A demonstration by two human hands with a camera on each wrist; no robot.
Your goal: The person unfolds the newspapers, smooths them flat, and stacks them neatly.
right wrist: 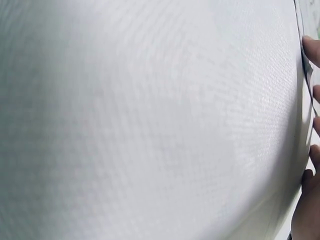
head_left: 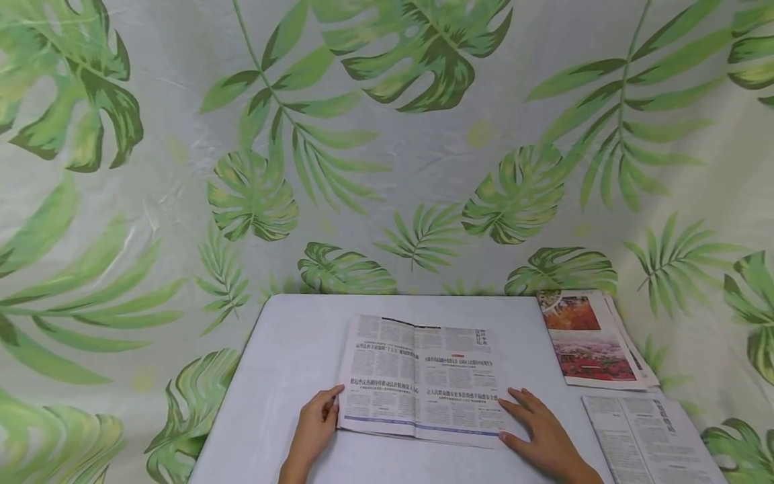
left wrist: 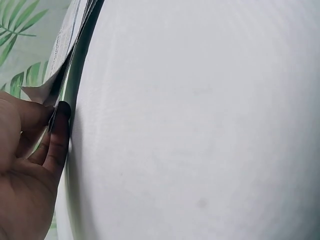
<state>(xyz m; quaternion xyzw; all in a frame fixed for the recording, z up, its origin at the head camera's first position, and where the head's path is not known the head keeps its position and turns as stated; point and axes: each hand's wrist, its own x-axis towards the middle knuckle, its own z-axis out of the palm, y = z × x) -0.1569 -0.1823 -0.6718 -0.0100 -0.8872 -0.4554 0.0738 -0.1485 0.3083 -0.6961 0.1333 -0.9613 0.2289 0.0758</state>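
Green-leaf sheet (head_left: 91,242) hangs left of the left grip and behind the white counter (head_left: 266,376). The left grip (head_left: 314,420) is narrow, pinching the newspaper (head_left: 387,376) at its left edge, near the lower corner; the left wrist view shows thumb above and fingers below, the layers slightly parted there. The newspaper lies on the counter between both grips, tilted a little, a crease running down its middle. At its right edge the right grip (head_left: 541,437) is wide, fingers spread and touching the margin, thumb by the lower corner. Beyond the right grip, to its right, lies a flower-picture paper (head_left: 589,343); just right of that grip, a printed paper (head_left: 641,437).
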